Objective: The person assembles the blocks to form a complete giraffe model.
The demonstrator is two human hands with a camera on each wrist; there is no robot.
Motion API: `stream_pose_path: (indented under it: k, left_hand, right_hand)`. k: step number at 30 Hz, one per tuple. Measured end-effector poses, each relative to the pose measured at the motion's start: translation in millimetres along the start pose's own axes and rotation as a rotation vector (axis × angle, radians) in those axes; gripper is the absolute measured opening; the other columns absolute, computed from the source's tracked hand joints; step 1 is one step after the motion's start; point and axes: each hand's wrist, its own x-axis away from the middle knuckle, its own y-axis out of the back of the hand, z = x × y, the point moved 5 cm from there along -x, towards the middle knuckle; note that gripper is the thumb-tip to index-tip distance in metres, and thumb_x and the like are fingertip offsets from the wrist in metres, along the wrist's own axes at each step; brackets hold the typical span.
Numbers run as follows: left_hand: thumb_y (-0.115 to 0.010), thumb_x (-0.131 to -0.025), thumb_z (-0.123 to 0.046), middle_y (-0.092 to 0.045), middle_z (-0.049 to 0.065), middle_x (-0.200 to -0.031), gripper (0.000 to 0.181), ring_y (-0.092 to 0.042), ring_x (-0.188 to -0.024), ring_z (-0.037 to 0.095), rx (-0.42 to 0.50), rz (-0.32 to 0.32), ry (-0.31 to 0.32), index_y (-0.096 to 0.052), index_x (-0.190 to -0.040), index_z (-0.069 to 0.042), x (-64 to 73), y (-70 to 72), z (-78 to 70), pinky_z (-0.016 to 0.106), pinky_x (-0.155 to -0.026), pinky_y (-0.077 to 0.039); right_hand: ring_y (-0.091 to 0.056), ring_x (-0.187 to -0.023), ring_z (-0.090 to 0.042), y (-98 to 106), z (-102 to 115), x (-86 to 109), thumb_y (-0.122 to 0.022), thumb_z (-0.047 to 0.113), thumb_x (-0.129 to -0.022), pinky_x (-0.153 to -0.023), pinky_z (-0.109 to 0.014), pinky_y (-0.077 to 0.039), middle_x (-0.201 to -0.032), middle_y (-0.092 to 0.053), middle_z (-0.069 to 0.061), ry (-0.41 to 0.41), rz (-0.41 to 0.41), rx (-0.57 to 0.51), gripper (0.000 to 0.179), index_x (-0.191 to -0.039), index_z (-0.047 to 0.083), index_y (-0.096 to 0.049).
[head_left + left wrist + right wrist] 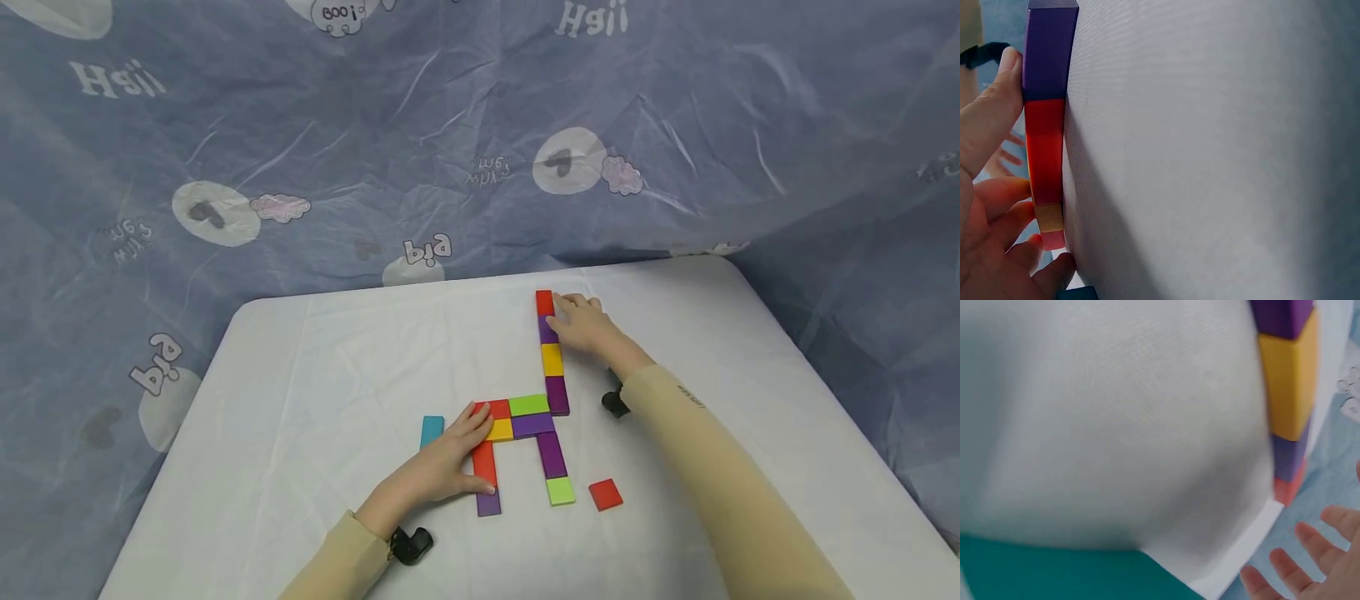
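Coloured flat blocks lie edge to edge on the white table. My left hand [442, 462] rests over the left part, fingertips on the red block [502, 408] and yellow block [502, 430]. Its thumb lies by the lower purple block [488, 504], under the upright red block [484, 463]. In the left wrist view, thumb and fingers spread along this column. At the top of the tall column, my right hand [585, 323] has fingertips at the red end block [543, 301] and the purple block [548, 331]. Spread fingers [1319, 547] show in the right wrist view.
A blue block [432, 428] lies left of the arrangement, partly behind the left hand. A loose red square [605, 495] lies right of the lime green block [560, 492]. A patterned blue cloth [465, 150] hangs behind the table [337, 375]. Black wrist cameras sit under both wrists.
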Motion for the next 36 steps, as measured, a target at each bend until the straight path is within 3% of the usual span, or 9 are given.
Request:
stream_pose_path:
  k: [6,12,17,25,32,36]
  left_hand:
    - [-0.078,-0.08,-0.045,-0.013,-0.002,-0.167,0.097,-0.004,-0.155,0.023,0.008,-0.004,-0.014,-0.027,-0.156,-0.011,0.7,1.3,-0.3,0.047,-0.117,-0.032]
    - [-0.078,-0.08,-0.046,-0.014,-0.003,-0.167,0.097,-0.004,-0.155,0.022,0.007,-0.003,-0.006,-0.027,-0.156,-0.012,2.3,1.3,-0.2,0.046,-0.117,-0.033]
    - [-0.078,-0.08,-0.046,-0.013,-0.004,-0.166,0.097,-0.004,-0.155,0.021,0.003,0.001,0.008,-0.027,-0.156,-0.013,3.0,0.9,0.1,0.046,-0.118,-0.031]
    - [-0.079,-0.08,-0.045,-0.014,-0.004,-0.167,0.097,-0.004,-0.155,0.021,0.007,0.005,-0.004,-0.028,-0.156,-0.013,2.7,-0.2,-1.6,0.044,-0.117,-0.033]
    - [-0.078,-0.08,-0.045,-0.014,-0.003,-0.166,0.096,-0.005,-0.155,0.022,-0.004,-0.003,-0.001,-0.028,-0.156,-0.012,4.2,1.4,-0.9,0.045,-0.116,-0.035]
    - [-0.078,-0.081,-0.045,-0.015,-0.002,-0.166,0.096,-0.006,-0.155,0.023,-0.003,-0.006,-0.011,-0.029,-0.155,-0.011,4.3,2.8,-2.5,0.046,-0.116,-0.036]
  right_hand:
    - [-0.026,-0.137,-0.046,14.5,9.4,30.4,-0.043,0.038,-0.104,-0.115,-0.063,-0.027,-0.157,-0.029,-0.022,0.132,-0.062,-0.004,0.062,-0.153,0.004,-0.032]
    - [-0.035,-0.133,-0.045,20.0,22.1,77.9,-0.053,0.031,-0.101,-0.108,-0.061,-0.038,-0.15,-0.042,-0.022,0.268,-0.111,0.009,0.053,-0.145,0.002,-0.047]
    - [-0.047,-0.128,-0.04,16.6,30.3,116.8,-0.065,0.022,-0.094,-0.103,-0.056,-0.046,-0.139,-0.055,-0.019,0.329,-0.106,0.021,0.044,-0.133,0.003,-0.06]
    - [-0.061,-0.107,-0.021,-4.6,30.1,171.3,-0.078,0.019,-0.083,-0.092,-0.042,-0.055,-0.11,-0.067,0.003,0.418,0.076,0.027,0.029,-0.111,0.013,-0.072]
    - [-0.057,-0.101,-0.012,-33.4,23.5,198.8,-0.084,0.024,-0.076,-0.088,-0.035,-0.055,-0.105,-0.062,0.017,0.398,0.244,-0.009,0.031,-0.104,0.024,-0.072]
    - [-0.052,-0.098,-0.007,-48.9,14.9,208.5,-0.085,0.021,-0.073,-0.081,-0.024,-0.053,-0.105,-0.06,0.015,0.385,0.269,-0.023,0.034,-0.103,0.024,-0.07]
